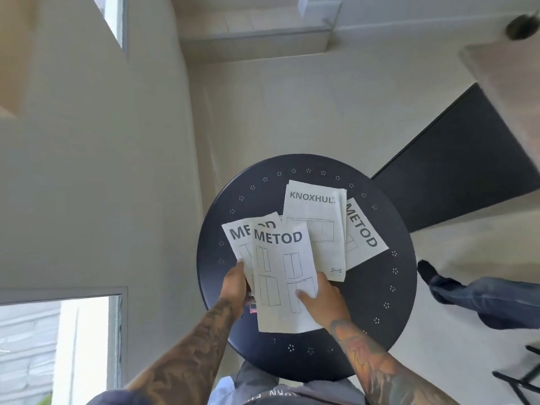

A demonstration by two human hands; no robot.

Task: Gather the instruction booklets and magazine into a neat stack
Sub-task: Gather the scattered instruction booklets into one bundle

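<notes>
Several white instruction booklets lie on a round dark table. A METOD booklet is on top at the near left, with two more METOD booklets fanned under it. My left hand grips these at their left edge. My right hand presses on the top booklet's right side, thumb flat on the page. A KNOXHULT booklet lies further back, over another METOD booklet turned at an angle. A bit of red print shows under the near stack; whether it is the magazine I cannot tell.
The table stands close to a pale wall on the left. A dark rug lies on the floor behind it. Another person's leg and shoe are at the right, and dark chair legs at the lower right.
</notes>
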